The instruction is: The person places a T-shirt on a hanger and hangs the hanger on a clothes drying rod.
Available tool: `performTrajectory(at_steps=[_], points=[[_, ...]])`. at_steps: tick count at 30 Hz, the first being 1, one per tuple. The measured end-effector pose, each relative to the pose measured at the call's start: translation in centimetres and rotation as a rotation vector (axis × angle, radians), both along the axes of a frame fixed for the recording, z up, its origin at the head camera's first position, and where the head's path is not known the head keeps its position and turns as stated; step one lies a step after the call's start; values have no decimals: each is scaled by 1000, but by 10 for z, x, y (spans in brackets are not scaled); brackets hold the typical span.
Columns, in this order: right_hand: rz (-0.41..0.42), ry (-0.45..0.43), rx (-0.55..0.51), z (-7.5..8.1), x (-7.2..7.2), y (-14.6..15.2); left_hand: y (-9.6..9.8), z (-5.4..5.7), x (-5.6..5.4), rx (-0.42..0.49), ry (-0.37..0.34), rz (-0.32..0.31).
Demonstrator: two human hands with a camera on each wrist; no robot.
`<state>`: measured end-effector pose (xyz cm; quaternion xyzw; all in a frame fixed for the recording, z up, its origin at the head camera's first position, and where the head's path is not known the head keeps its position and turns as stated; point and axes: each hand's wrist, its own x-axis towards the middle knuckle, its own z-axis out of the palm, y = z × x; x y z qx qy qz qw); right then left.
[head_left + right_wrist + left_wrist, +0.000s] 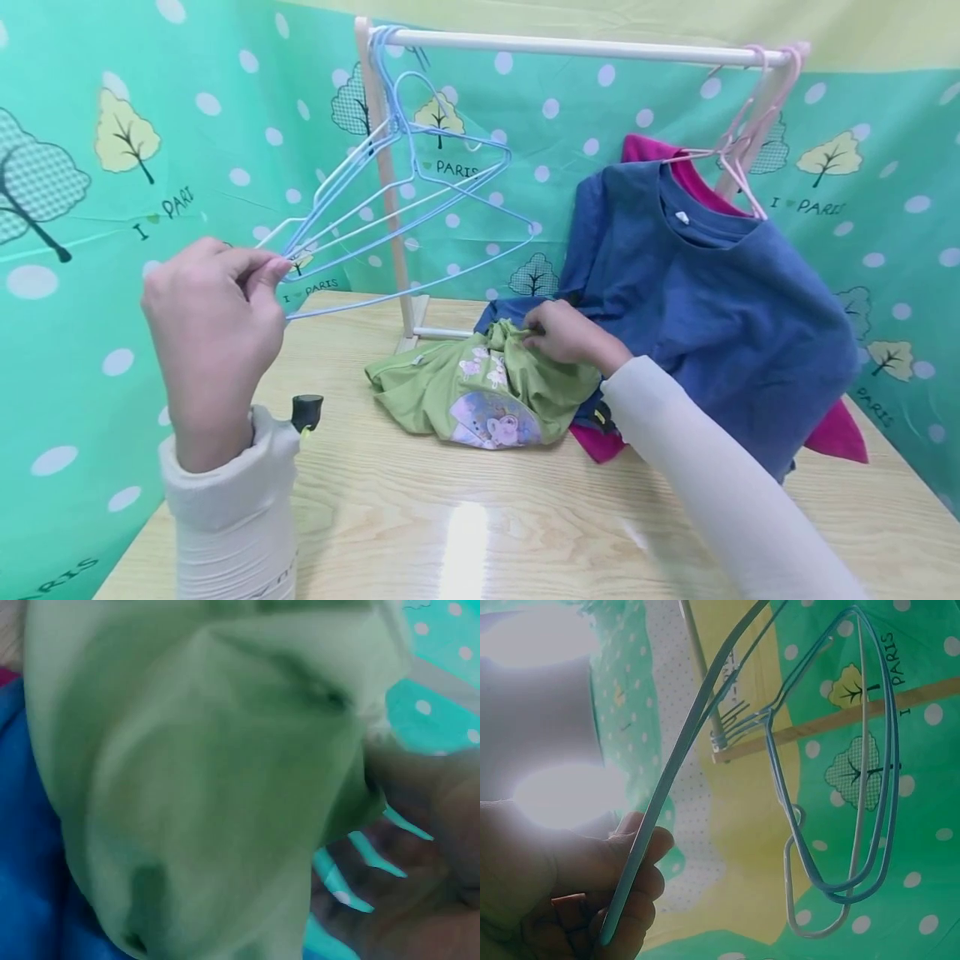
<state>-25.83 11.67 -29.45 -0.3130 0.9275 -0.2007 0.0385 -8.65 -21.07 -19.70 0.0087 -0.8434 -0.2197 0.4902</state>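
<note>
My left hand point(213, 317), raised at the left, pinches one end of a light blue clothes hanger point(664, 776) between thumb and fingers. That hanger's hook shows just below the rail in the head view. Beside it, several blue and white hangers point(891, 750) hang from the rail's left end. My right hand point(566, 329) grips the gathered upper part of a green shirt point(427, 392) with a printed front. The shirt lies bunched on the table, and its cloth fills most of the right wrist view.
A clothes rack with a white rail point(585, 47) stands on the wooden table point(375, 517). At its right end a blue shirt point(720, 308) and a magenta garment point(840, 433) hang on pink hangers point(738, 175). A patterned green cloth point(67, 358) lines the back and left.
</note>
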Motion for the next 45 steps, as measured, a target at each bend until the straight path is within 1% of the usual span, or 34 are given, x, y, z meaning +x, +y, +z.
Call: performTrajectory(at_steps=[1, 3, 5, 8, 10, 11, 12, 13, 14, 15, 16, 17, 18, 20, 22, 23, 24, 25, 26, 27, 29, 30, 32, 34, 36, 38, 40, 41, 42, 45], points=[[-23, 43, -41, 0, 0, 0, 0, 0, 0, 5, -1, 0], [-96, 133, -167, 4, -2, 2, 0, 0, 0, 8, 6, -2], [-171, 216, -345, 10, -3, 6, 1, 0, 0, 12, 20, -3], [-217, 300, -656, 22, -6, 12, 1, 0, 0, 17, 44, -5], [-214, 315, -828, 28, -6, 17, 1, 1, 0, 21, 55, -10], [-215, 308, -894, 30, -6, 19, 1, 1, 0, 25, 57, -11], [-221, 286, -936, 30, -6, 22, 1, 1, 0, 30, 59, -13], [-232, 256, -952, 29, -6, 25, 1, 1, 0, 35, 60, -12], [-253, 213, -947, 27, -7, 28, 1, 1, 1, 40, 62, -10], [-282, 162, -914, 25, -7, 31, 1, 1, 1, 46, 62, -10], [-317, 115, -850, 23, -8, 34, 0, 1, 1, 50, 64, -8], [-347, 65, -757, 20, -8, 36, 0, 0, 1, 51, 66, -6], [-368, 17, -636, 18, -8, 39, 0, 0, 1, 52, 67, -4], [-386, -75, -342, 16, -7, 42, 0, 0, 1, 45, 67, -6], [-352, -135, -74, 16, -6, 43, 0, 0, 1, 40, 68, -8], [-324, -158, 23, 17, -5, 41, 0, 0, 1, 37, 68, -8], [-304, -171, 94, 18, -4, 39, 0, 0, 1, 34, 67, -6], [-290, -172, 135, 20, -2, 36, 0, 0, 1, 32, 66, -6], [-287, -159, 144, 22, -1, 33, 0, 0, 1, 31, 66, -8], [-279, -137, 131, 24, 2, 29, 0, 0, 1, 31, 66, -8], [-268, -71, 82, 27, 6, 18, 0, 0, 1, 29, 67, -9], [-254, -40, 58, 26, 8, 12, 1, 0, 2, 29, 68, -11], [-215, -18, 34, 23, 11, -1, 1, 0, 1, 30, 73, -15], [-181, -15, 73, 15, 14, -14, 1, 0, 1, 29, 76, -15], [-161, -24, 170, 6, 16, -24, 1, -1, 1, 28, 75, -16], [-184, -16, 242, -3, 17, -30, 1, -1, 1, 27, 73, -17], [-226, 10, 247, -7, 17, -30, 1, -1, 1, 30, 70, -18], [-255, 40, 211, -6, 17, -28, 1, -1, 1, 31, 71, -19], [-285, 63, 150, -4, 16, -24, 1, 0, 0, 33, 73, -19], [-344, 159, -79, 11, 13, -11, 1, 0, 0, 40, 85, -16]])
